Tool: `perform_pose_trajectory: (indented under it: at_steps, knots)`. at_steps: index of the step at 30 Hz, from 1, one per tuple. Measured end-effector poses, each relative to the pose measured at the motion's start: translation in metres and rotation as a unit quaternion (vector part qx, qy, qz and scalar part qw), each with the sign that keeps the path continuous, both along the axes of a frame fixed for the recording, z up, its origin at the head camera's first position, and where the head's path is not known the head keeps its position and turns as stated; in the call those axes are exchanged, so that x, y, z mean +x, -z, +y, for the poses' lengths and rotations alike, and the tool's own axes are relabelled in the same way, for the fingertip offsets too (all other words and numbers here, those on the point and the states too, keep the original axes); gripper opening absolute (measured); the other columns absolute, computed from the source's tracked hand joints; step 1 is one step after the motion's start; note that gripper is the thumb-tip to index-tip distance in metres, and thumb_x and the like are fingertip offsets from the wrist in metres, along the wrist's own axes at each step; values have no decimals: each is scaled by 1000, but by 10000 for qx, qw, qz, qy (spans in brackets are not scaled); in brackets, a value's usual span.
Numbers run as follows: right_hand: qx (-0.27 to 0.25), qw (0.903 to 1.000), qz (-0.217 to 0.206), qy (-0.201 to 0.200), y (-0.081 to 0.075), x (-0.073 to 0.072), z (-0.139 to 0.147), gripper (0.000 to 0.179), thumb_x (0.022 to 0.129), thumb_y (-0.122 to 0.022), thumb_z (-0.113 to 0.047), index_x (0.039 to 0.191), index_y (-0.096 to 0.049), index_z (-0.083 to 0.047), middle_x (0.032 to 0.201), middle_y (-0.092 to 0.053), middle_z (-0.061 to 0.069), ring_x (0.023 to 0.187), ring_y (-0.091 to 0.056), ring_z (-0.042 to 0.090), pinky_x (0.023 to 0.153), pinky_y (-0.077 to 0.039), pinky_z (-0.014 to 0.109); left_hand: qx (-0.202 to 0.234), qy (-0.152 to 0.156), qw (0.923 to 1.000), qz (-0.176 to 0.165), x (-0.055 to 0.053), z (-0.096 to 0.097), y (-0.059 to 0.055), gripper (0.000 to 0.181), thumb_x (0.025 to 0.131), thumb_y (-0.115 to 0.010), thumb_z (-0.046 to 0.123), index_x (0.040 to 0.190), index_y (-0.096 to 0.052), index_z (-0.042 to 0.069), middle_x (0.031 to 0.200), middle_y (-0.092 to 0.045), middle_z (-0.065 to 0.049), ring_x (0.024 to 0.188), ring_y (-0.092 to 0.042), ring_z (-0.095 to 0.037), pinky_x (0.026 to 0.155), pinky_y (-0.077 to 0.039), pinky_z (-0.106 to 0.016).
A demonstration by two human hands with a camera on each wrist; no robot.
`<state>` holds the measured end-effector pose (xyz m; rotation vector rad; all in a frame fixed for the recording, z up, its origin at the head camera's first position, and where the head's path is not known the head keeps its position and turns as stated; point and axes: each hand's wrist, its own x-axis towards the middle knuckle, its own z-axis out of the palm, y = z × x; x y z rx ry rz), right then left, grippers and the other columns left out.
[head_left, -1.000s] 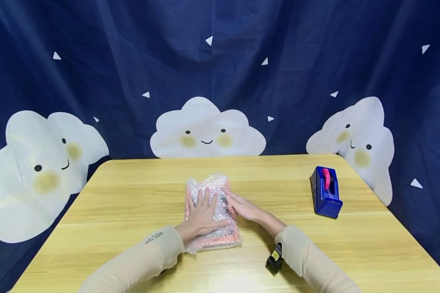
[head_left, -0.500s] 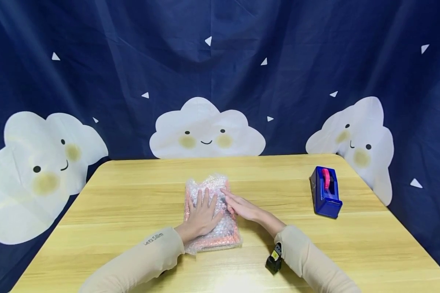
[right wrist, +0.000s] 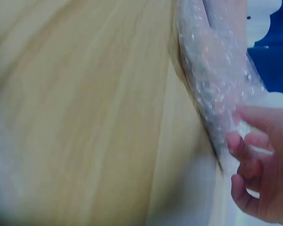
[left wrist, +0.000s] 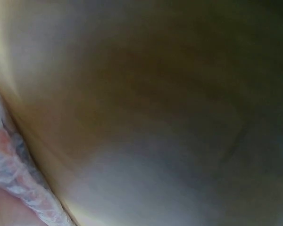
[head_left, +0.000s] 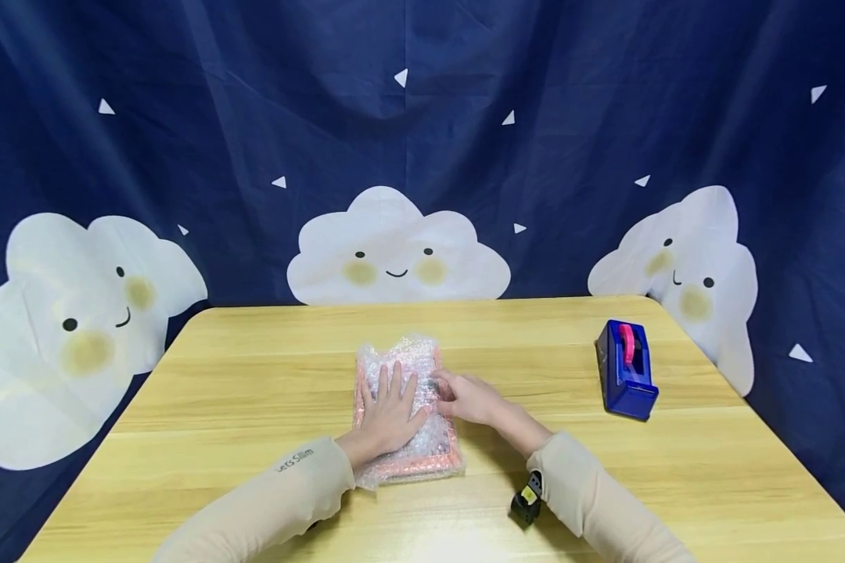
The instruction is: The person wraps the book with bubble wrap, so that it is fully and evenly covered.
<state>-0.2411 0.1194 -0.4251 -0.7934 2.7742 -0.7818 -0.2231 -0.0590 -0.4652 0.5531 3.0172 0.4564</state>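
Observation:
A flat rectangular item with an orange-pink border, wrapped in bubble wrap (head_left: 415, 464), lies on the table in the head view. My left hand (head_left: 389, 418) rests on it, palm down with fingers spread. At the wrap's right edge is my right hand (head_left: 470, 397), its fingers bent. In the right wrist view, that hand (right wrist: 269, 160) has its fingertips beside the bubble wrap (right wrist: 212, 80), with a gap between thumb and forefinger; whether they touch the wrap is unclear. Only a strip of bubble wrap (left wrist: 21, 174) shows in the left wrist view, which is otherwise dark and blurred.
A blue tape dispenser (head_left: 627, 371) with a pink roll stands at the right of the wooden table (head_left: 267, 367). A black wrist device (head_left: 528, 500) sits by the right sleeve. Behind the table hangs a dark blue curtain (head_left: 408, 141) with white clouds.
My right hand has bent its fingers, which were straight along the wrap, and drawn slightly back and right. My left thumb has swung up closer to the fingers. The wrapped item stays put.

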Motion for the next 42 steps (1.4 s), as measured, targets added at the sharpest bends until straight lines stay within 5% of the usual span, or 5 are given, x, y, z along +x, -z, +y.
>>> perform_pose_trajectory:
  at_steps: [10, 15, 28, 36, 42]
  knots:
    - [841, 9958, 368, 71, -1, -1, -5, 62, 75, -73, -27, 130, -51, -11, 71, -59, 1, 61, -53, 14, 51, -43, 26, -28, 35, 10000, -63, 1, 0, -3, 67, 92, -36, 47, 144, -24, 6, 150, -4, -24, 136, 3, -44, 99, 8, -67]
    - [1402, 9899, 204, 9, -10, -4, -11, 60, 74, -74, -28, 129, -53, -15, 61, -51, -5, 53, -41, 10, 44, -36, 21, 14, 7, 9999, -113, 1, 0, -4, 67, 92, -36, 46, 144, -23, 6, 150, -3, -24, 136, 4, -43, 99, 10, -66]
    - [2992, 9531, 435, 105, -23, -7, -29, 57, 71, -73, -39, 123, -58, -24, 87, -64, -2, 67, -54, 13, 57, -47, 30, -22, 54, 10000, -69, 1, 0, -5, 67, 92, -37, 45, 144, -24, 4, 149, -4, -25, 135, 2, -44, 99, 8, -68]
    - [2000, 9797, -11, 167, -11, -14, -21, 101, 70, -75, -33, 145, -16, -3, 75, -59, 2, 61, -49, 14, 55, -44, 27, -34, 43, 9999, -135, 1, -3, -3, 69, 92, -36, 48, 145, -22, 6, 150, -2, -24, 135, 5, -44, 99, 10, -67]
    - [1698, 9814, -886, -136, -13, -22, -15, 88, 75, -72, -29, 145, -23, -12, 59, -59, -1, 55, -56, 14, 64, -46, 27, -12, 86, 9999, -80, 1, -1, -2, 70, 92, -36, 49, 144, -22, 5, 150, -3, -24, 135, 4, -44, 98, 9, -68]
